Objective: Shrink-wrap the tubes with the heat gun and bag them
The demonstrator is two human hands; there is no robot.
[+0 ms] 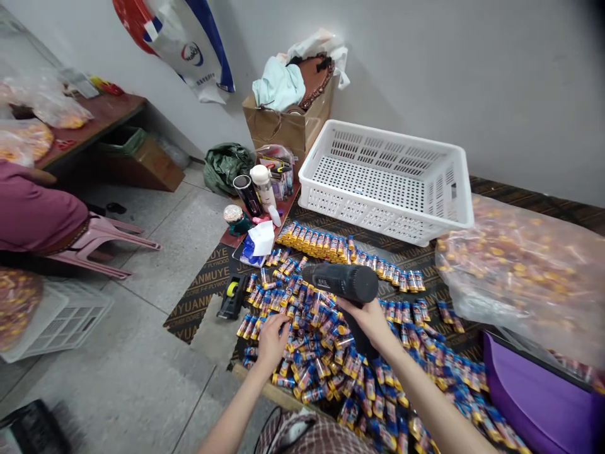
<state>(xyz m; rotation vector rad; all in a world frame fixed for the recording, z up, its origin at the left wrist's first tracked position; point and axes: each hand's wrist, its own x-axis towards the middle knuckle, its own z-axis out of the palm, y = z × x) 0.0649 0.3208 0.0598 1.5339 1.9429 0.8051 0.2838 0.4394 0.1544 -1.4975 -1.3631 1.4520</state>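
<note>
My right hand (pixel 371 318) is wrapped around the handle of a black hair dryer (pixel 343 281), whose barrel points left over a heap of small tubes (pixel 314 343) with blue and yellow ends. My left hand (pixel 273 340) is low at the left side of the heap, its fingers curled together against the tubes. What lies between those fingertips is hidden. Behind the dryer, more tubes are stacked in a neat row (pixel 316 243). A black tape dispenser (pixel 232 296) with yellow tape stands left of the heap.
A white slatted crate (pixel 378 217) sits behind the tubes. To the right are a big clear bag (pixel 524 265) of tubes and a purple dustpan-like bin (pixel 534 397). Bottles (pixel 262 184) and a paper bag (pixel 283 129) stand at the back. Another person (pixel 42 211) sits on a pink stool (pixel 97 236).
</note>
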